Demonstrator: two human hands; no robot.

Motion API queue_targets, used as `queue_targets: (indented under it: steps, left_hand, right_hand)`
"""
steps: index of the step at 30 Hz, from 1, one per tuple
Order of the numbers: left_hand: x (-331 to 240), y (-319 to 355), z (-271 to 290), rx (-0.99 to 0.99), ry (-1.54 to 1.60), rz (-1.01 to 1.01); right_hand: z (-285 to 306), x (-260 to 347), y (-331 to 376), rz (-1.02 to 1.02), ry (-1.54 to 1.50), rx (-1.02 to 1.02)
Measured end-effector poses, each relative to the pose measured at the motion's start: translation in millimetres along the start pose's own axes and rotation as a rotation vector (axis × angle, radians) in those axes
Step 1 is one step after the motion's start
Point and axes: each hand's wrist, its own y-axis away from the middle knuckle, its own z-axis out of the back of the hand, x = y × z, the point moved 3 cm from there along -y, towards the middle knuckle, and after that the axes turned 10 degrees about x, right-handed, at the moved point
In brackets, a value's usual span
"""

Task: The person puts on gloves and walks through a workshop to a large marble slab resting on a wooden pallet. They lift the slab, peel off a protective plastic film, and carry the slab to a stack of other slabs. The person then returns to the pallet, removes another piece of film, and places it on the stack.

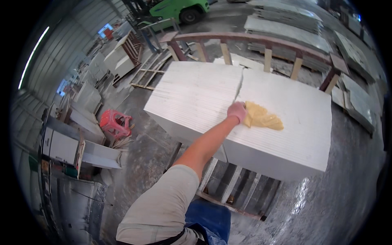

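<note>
My left hand (237,111), in a pink glove, reaches forward over a white block of slabs (192,87). Its fingers are closed on the left end of a crumpled yellow cloth (263,117), which lies spread on the white top. Fine parallel lines run along the near part of that top, and a jagged dark gap (239,85) splits it from the far edge down to my hand. Smooth and grey, the near side of the block faces me. My right hand is outside the picture.
Behind the block stands a brown rail with wooden uprights (253,37). Metal bars (232,183) stick out beneath it towards me. A red plastic stool (116,122) is at the left, stone slabs (290,30) lie at the far right, and a green forklift (175,10) stands beyond.
</note>
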Motion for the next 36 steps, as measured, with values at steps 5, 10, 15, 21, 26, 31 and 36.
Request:
queue_targets:
  steps: [5,10,15,21,26,31,36]
  left_hand:
    - [3.7,137.2,51.1,0.095,0.205,-0.187]
    - [74.1,351.3,123.2,0.111,0.357,-0.191]
    - [213.6,545.4,154.6,0.100,-0.063,-0.138]
    - [388.3,808.5,160.2,0.422,-0.019,0.179]
    - [532.6,1012.6,152.8,0.211,0.259,0.590]
    - [617.5,1216.7,48.7,-0.514,0.498,0.229]
    - [641.9,1339.8,31.6,-1.038,1.256,0.233]
  right_hand:
    - [-25.2,25.8,4.3,0.133,-0.142,0.114]
    - [-67.6,54.1,19.2,0.282,-0.133,0.287]
    - [-167.9,84.3,91.0,0.322,0.088,0.418]
    - [-253.7,-14.1,59.4,0.133,0.701,0.708]
    - [-320.6,-147.6,71.1,0.007,0.981,0.631]
    - [-433.4,-311.1,128.5,-0.037,1.253,0.670]
    - [-556.7,-476.2,179.3,-0.011,1.488,0.891]
